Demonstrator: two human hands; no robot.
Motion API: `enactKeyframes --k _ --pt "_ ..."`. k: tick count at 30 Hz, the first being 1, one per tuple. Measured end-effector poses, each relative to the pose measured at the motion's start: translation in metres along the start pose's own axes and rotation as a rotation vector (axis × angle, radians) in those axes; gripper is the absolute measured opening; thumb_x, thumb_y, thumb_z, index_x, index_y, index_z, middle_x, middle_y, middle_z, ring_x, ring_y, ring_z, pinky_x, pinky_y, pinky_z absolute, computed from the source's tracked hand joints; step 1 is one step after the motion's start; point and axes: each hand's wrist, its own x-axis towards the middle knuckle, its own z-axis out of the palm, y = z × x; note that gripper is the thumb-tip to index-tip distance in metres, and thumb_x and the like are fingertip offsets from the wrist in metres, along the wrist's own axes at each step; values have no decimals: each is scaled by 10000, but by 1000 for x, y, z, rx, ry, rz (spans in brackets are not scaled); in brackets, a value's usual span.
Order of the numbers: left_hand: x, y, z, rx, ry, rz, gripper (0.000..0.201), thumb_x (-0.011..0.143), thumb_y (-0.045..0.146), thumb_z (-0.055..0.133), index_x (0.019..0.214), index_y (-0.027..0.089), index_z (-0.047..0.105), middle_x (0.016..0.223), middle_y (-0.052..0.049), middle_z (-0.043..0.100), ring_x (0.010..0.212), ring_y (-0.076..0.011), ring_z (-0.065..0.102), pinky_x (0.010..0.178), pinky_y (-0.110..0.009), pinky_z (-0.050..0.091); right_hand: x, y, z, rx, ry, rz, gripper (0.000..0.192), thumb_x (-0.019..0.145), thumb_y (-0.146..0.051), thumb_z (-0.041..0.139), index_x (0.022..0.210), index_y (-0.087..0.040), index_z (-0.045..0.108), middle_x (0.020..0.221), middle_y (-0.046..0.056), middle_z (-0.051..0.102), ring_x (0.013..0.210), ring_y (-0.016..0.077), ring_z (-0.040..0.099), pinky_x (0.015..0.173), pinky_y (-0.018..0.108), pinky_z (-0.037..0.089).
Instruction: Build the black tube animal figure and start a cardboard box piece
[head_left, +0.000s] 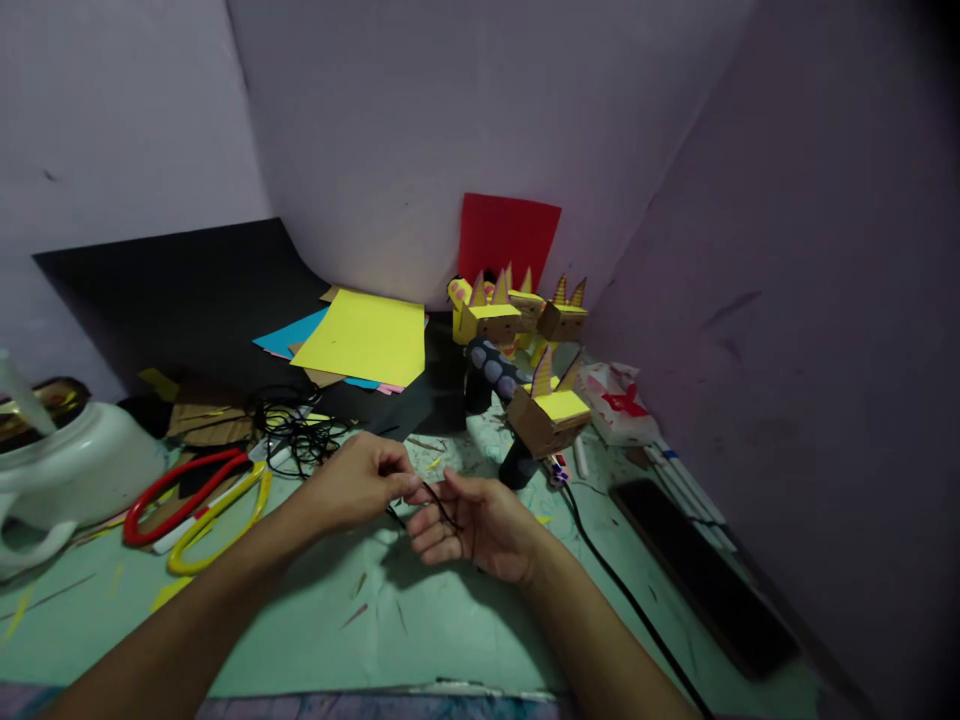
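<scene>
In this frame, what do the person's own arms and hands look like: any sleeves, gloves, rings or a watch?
Both forearms are bare as far as the frame shows; no sleeve reaches them. The left hand and right hand wear no gloves. No ring, watch or bracelet shows on either wrist or on the fingers in view, though the dim light hides fine detail.
</scene>
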Motion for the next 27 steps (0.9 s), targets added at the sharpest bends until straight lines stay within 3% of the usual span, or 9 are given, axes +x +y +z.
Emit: enactKeyframes --k 5,17,21,24,27 --pt "0 5 -6 -73 49 30 198 638 308 577 544 134 581 463 41 485 468 -84 394 456 -193 303 -3 0 -2 -11 -6 -3 449 908 -280 227 885 -49 611 664 90 678 579 156 662 600 274 498" --pt "1 7 -16 -114 133 -42 218 563 349 611 528 136 581 454 37 477 460 -87 383 457 -209 293 -2 4 -5 -71 4 -32 365 861 -242 338 891 -34 637 704 116 701 592 170 668 582 286 491" --pt "1 8 -16 -119 132 -45 216 564 347 610 528 137 578 463 37 476 470 -87 387 460 -210 293 -3 7 -4 -134 28 -107 246 758 -264 560 848 -53 649 708 104 699 596 167 660 569 278 491" --pt "2 6 -16 -160 128 -37 224 571 349 624 533 135 570 461 44 456 459 -76 364 441 -198 268 -1 9 -4 -184 65 -175 317 617 -342 720 756 -64 660 677 94 689 545 144 633 524 250 476" --pt "1 3 -17 -318 121 -75 243 607 357 633 547 142 537 415 74 373 399 -48 272 393 -182 182 1 9 -4 -241 144 -261 344 545 -371 770 678 -71 666 643 69 670 480 95 582 450 191 427"
